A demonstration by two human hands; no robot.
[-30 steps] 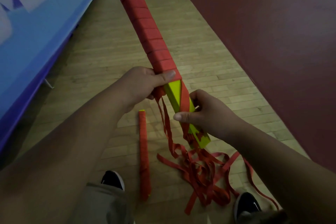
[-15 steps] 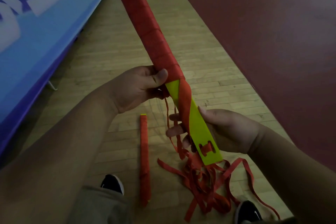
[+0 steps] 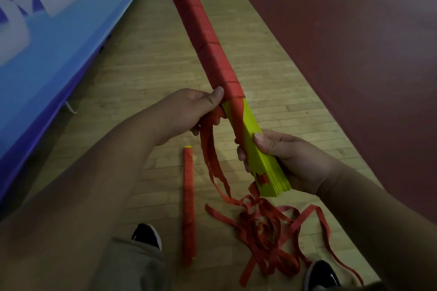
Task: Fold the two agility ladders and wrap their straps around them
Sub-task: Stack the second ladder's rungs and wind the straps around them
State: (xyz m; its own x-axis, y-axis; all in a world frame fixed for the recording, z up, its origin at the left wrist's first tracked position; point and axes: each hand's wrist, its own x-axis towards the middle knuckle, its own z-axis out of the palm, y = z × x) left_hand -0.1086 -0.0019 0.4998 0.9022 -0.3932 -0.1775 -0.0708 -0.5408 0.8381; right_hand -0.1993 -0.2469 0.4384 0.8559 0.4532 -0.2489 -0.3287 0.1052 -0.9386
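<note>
Pale wooden floor (image 3: 146,73), edged by a blue banner (image 3: 47,42), lies under a person binding a folded ladder (image 3: 220,78). Its long axis slants from the near right up and away. The far length is wound in flat red strap (image 3: 189,7), and the near end shows bare, stacked yellow slats (image 3: 264,160). The left hand (image 3: 189,111) grips the wrap's edge, thumb on top. The right hand (image 3: 290,160) curls round the slats (it is nearer the stretch left to cover). Slack strap lies tangled below, near a wrapped ladder (image 3: 189,203) on the floor.
</note>
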